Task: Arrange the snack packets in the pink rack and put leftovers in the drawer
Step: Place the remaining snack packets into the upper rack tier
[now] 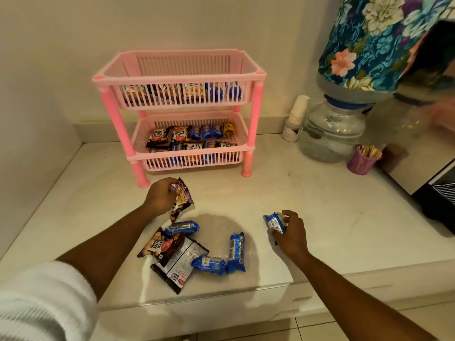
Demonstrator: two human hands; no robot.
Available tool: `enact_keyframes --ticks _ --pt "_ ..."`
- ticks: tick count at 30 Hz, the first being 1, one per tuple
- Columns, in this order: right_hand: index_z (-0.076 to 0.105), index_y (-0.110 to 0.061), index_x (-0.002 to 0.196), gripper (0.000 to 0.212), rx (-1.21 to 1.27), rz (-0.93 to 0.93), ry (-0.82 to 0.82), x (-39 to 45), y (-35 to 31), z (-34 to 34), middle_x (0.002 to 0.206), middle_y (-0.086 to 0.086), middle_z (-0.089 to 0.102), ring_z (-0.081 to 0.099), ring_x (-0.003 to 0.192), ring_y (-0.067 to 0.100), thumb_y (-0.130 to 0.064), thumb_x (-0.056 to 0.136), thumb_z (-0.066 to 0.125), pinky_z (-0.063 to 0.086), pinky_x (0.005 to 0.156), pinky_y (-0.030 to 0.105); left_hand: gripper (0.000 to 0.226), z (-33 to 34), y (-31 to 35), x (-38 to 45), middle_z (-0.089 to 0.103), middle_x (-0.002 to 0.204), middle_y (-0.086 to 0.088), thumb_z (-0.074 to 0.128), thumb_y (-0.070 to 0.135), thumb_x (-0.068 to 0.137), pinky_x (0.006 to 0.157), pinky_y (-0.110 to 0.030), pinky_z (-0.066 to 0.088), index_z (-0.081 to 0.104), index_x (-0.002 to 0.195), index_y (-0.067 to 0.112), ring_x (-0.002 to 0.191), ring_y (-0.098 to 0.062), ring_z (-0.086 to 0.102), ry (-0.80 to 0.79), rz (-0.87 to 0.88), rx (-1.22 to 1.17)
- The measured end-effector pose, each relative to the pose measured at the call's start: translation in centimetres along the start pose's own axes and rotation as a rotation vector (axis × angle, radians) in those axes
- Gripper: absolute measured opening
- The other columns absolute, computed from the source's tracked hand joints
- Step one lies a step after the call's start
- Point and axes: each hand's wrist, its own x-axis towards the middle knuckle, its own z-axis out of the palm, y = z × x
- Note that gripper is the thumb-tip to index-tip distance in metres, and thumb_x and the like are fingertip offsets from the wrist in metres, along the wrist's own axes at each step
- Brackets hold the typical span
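Observation:
A pink two-tier rack (257, 104) stands at the back of the white counter, both tiers holding several peanut and blue biscuit packets. My left hand (158, 196) grips a dark salted-peanut packet (181, 200) just in front of the rack's left leg. My right hand (291, 232) holds a blue biscuit packet (274, 223) above the counter to the right. Between my arms lies a loose pile: two peanut packets (172, 257) and three blue biscuit packets (235, 252). No drawer front is clearly visible.
A water dispenser jar (331, 131) with a floral-covered bottle (376, 38) stands at the right back, beside a small white spray bottle (294, 119) and a purple cup of sticks (362, 159). A dark appliance (435, 195) sits at the far right edge.

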Motion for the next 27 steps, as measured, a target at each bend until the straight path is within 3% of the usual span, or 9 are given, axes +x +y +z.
enact_keyframes --ticks 3,8,12,14,17,20,22,25,27 --pt "0.046 -0.01 0.139 0.07 0.063 0.033 0.006 0.4 -1.2 0.6 0.13 0.015 0.052 0.061 0.113 0.031 -0.006 0.079 0.082 0.059 0.087 0.046 0.03 0.3 1.3 -0.4 0.068 0.08 -0.008 0.061 0.011 0.094 0.07 -0.033 0.05 0.064 0.123 0.009 0.077 -0.024 0.066 0.008 -0.045 -0.233" --pt "0.047 -0.013 0.138 0.066 0.176 0.033 0.019 1.2 -4.7 2.4 0.128 0.009 0.055 0.065 0.104 0.023 -0.008 0.082 0.081 0.059 0.087 0.038 0.016 0.4 3.0 -1.4 0.07 0.099 -0.023 0.062 0.014 0.095 0.075 -0.046 0.061 0.062 0.112 0.014 0.084 -0.027 0.073 -0.03 -0.108 -0.664" --pt "0.048 -0.017 0.137 0.063 0.274 0.03 0.021 2.0 -8.6 3.5 0.125 0.004 0.057 0.064 0.104 0.021 -0.011 0.083 0.08 0.06 0.089 0.045 0.015 -0.1 4.6 -1.7 0.065 0.112 -0.002 0.057 0.025 0.098 0.059 -0.034 0.06 0.056 0.108 0.036 0.097 -0.021 0.071 -0.113 -0.119 -0.898" --pt "0.049 -0.02 0.135 0.06 0.339 0.026 0.028 2.5 -10.4 3.7 0.124 0.001 0.059 0.064 0.105 0.022 -0.015 0.084 0.079 0.06 0.087 0.047 0.016 -0.5 5.4 -1.4 0.066 0.114 0.003 0.055 0.033 0.099 0.06 -0.034 0.058 0.051 0.112 0.042 0.099 -0.018 0.071 -0.174 -0.112 -0.937" --pt "0.053 -0.023 0.13 0.044 0.499 0.035 0.035 3.6 -13.3 3.9 0.121 0.003 0.064 0.068 0.103 0.024 -0.017 0.091 0.071 0.06 0.079 0.039 0.026 -1.3 6.4 -0.3 0.068 0.119 0.002 0.049 0.04 0.1 0.063 -0.033 0.059 0.04 0.124 0.038 0.097 -0.016 0.072 -0.251 -0.099 -0.958" --pt "0.058 -0.011 0.126 0.03 0.899 0.144 -0.035 4.7 -16.7 3.7 0.116 0.02 0.069 0.071 0.101 0.04 -0.009 0.096 0.056 0.059 0.088 0.051 0.013 -2.3 8.2 0.6 0.071 0.114 -0.003 0.047 0.038 0.101 0.06 -0.031 0.059 0.041 0.113 0.037 0.089 -0.016 0.075 -0.264 -0.102 -1.022" --pt "0.059 0.001 0.125 0.031 1.136 0.18 -0.151 5.2 -18.9 3.0 0.111 0.027 0.07 0.071 0.095 0.039 -0.011 0.098 0.052 0.059 0.09 0.053 0.014 -3.2 9.5 0.9 0.075 0.102 -0.004 0.047 0.039 0.101 0.062 -0.035 0.06 0.042 0.114 0.036 0.085 -0.021 0.076 -0.243 -0.138 -1.097" --pt "0.06 0.007 0.124 0.042 1.221 0.188 -0.32 5.4 -22.2 1.4 0.107 0.026 0.07 0.071 0.088 0.031 -0.021 0.093 0.063 0.063 0.079 0.041 0.038 -5.2 11.7 1.2 0.074 0.111 -0.01 0.05 0.038 0.1 0.07 -0.041 0.06 0.049 0.132 0.017 0.097 -0.028 0.073 -0.411 -0.22 -1.371" --pt "0.064 0.007 0.12 0.048 1.155 0.131 -0.346 5.4 -24.3 0.5 0.111 0.024 0.072 0.073 0.09 0.028 -0.022 0.082 0.073 0.06 0.086 0.041 0.042 -7.0 13.1 1.3 0.068 0.123 -0.016 0.055 0.032 0.097 0.08 -0.045 0.06 0.057 0.132 0.009 0.109 -0.032 0.068 -0.559 -0.179 -1.421"
